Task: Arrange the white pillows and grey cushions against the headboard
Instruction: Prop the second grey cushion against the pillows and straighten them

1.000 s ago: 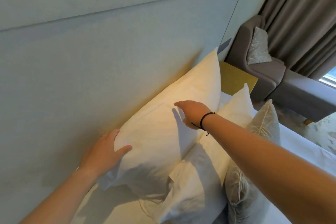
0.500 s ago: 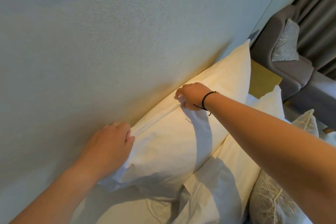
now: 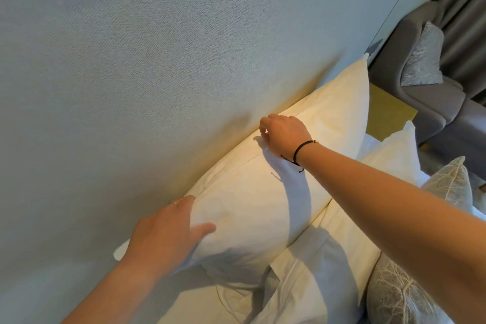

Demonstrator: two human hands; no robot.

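A large white pillow [image 3: 263,192] leans upright against the pale fabric headboard [image 3: 157,60]. My left hand [image 3: 168,231] lies on its near end, fingers spread over the corner. My right hand [image 3: 282,134], a black cord on the wrist, pinches the pillow's top seam near the headboard. A second white pillow [image 3: 349,218] leans in front of the first. A grey patterned cushion [image 3: 399,292] stands in front of that at the lower right, partly hidden by my right forearm.
A yellow-topped bedside table [image 3: 386,113] sits beyond the pillows. A grey armchair [image 3: 431,102] with its own patterned cushion [image 3: 423,60] stands at the right, in front of grey curtains [image 3: 465,8]. White bedding [image 3: 236,305] lies under the pillows.
My left hand has gone from gripping the pillow's near end to lying flat and spread on it. My right hand has stayed on the top seam.
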